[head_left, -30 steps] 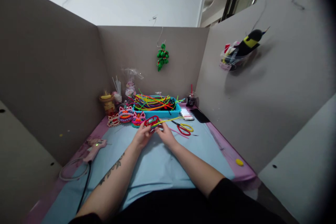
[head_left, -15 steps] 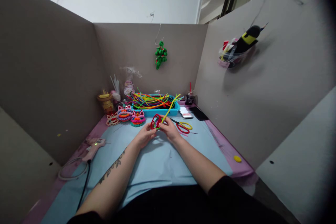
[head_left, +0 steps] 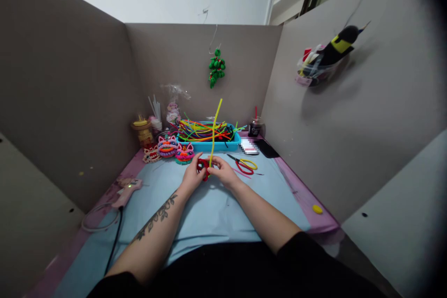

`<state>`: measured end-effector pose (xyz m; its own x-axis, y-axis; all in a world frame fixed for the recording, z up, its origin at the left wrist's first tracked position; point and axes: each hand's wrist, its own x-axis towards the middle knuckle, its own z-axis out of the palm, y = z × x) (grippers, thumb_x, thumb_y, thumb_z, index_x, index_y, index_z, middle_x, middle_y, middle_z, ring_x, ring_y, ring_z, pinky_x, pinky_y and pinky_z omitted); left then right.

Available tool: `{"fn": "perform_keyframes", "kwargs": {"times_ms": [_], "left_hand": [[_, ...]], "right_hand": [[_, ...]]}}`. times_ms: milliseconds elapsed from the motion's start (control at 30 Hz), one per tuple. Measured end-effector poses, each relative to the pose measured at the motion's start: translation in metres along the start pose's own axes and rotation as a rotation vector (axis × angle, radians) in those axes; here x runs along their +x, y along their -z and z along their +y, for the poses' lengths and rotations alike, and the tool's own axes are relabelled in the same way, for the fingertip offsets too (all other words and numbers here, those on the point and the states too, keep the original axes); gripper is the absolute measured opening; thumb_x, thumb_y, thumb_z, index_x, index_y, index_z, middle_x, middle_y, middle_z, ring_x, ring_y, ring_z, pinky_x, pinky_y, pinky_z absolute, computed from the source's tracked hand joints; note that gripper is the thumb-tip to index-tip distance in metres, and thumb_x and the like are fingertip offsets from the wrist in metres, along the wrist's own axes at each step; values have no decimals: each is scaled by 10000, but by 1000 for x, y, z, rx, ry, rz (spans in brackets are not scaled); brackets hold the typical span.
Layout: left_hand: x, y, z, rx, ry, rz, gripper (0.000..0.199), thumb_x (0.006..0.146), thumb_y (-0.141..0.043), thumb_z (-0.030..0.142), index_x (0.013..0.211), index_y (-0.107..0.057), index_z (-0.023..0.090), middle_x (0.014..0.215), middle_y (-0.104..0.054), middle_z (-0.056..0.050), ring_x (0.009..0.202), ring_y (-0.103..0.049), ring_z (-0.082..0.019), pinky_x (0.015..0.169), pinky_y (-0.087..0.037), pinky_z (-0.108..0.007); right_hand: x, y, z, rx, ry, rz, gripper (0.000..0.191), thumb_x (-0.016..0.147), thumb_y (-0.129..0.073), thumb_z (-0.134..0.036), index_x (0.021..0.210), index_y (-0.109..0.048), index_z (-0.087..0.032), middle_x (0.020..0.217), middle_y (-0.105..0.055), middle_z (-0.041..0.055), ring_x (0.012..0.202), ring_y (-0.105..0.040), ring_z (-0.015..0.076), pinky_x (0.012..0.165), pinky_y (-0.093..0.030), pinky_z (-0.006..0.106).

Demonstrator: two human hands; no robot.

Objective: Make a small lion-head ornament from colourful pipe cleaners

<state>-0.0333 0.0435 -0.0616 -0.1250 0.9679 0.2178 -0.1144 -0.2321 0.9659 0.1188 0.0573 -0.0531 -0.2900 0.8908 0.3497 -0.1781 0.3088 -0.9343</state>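
Observation:
My left hand [head_left: 194, 173] is closed on a small red pipe-cleaner piece [head_left: 203, 170], held just above the blue table cover. Close beside it, my right hand [head_left: 220, 171] pinches a long yellow pipe cleaner [head_left: 214, 136] near its lower end, at the red piece. The yellow stem rises nearly upright, its tip reaching above the tray behind. A bit of green shows at the bottom of the red piece. My fingers hide much of where the yellow and red parts meet.
A blue tray [head_left: 226, 145] of coloured pipe cleaners stands behind my hands. Scissors [head_left: 245, 166] lie to the right, near a black phone-like object [head_left: 267, 148]. Several finished animal faces [head_left: 184, 153] sit left. A pink glue gun [head_left: 128, 191] with a lit green light lies further left.
The yellow pipe cleaner has swung from leaning right to nearly upright. The red piece has turned and come lower and closer to my left palm. The view has shifted slightly.

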Motion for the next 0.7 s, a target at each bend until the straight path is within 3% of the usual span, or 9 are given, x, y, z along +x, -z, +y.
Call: {"fn": "perform_keyframes", "kwargs": {"times_ms": [67,167,267,367,467,567,633,700], "left_hand": [[4,4,-3,35,-5,42,413,616,-694,68,994,-655,231,784,-633,-5,663,-545,-140,678,-426,-215],[10,8,-5,47,-26,156,198,635,-687,101,804,-661,203,728,-620,-7,704,-555,-155,686,-427,-219],[14,9,-4,44,20,228,169,650,-683,149,805,-628,184,724,-615,-7,679,-564,-149,640,-444,-226],[14,7,-2,-58,118,211,247,642,-689,204,862,-581,174,715,-604,-1,589,-559,-127,537,-443,-213],[15,6,-4,-167,177,167,322,617,-692,222,902,-552,170,742,-608,-13,580,-579,-126,495,-445,-203],[18,7,-7,-214,200,211,326,605,-680,207,896,-539,165,770,-614,-28,604,-598,-134,506,-473,-222],[20,8,-8,-220,162,328,294,602,-663,175,864,-529,167,764,-605,-18,614,-597,-129,527,-490,-233],[21,11,-6,-211,113,432,258,606,-634,145,837,-522,169,742,-592,-4,617,-593,-123,547,-500,-240]], "right_hand": [[1,0,1,-20,12,13,240,659,-697,-301,878,-665,-207,1170,-602,70,1109,-546,225,969,-408,400],[2,4,-1,-27,27,52,190,668,-693,-344,777,-643,-197,1174,-589,81,1112,-540,230,939,-423,384],[1,8,-5,-61,65,46,173,679,-685,-343,764,-641,-199,1162,-568,79,1100,-539,226,882,-447,356],[-3,8,-15,-182,116,-8,155,705,-663,-314,820,-671,-210,1148,-533,72,1086,-532,208,878,-441,341],[-7,6,-23,-306,193,-47,291,734,-638,-314,1015,-656,-239,1103,-524,58,1044,-528,179,908,-421,333],[-9,3,-19,-296,140,-48,435,762,-609,-424,1146,-579,-221,1010,-563,54,873,-551,151,779,-463,294],[-9,0,-11,-270,21,-103,434,774,-550,-553,990,-630,-185,796,-582,26,694,-527,128,649,-452,259],[-9,-5,-2,-228,-98,-294,562,730,-488,-703,739,-646,-164,629,-545,11,565,-473,109,541,-405,234]]}}
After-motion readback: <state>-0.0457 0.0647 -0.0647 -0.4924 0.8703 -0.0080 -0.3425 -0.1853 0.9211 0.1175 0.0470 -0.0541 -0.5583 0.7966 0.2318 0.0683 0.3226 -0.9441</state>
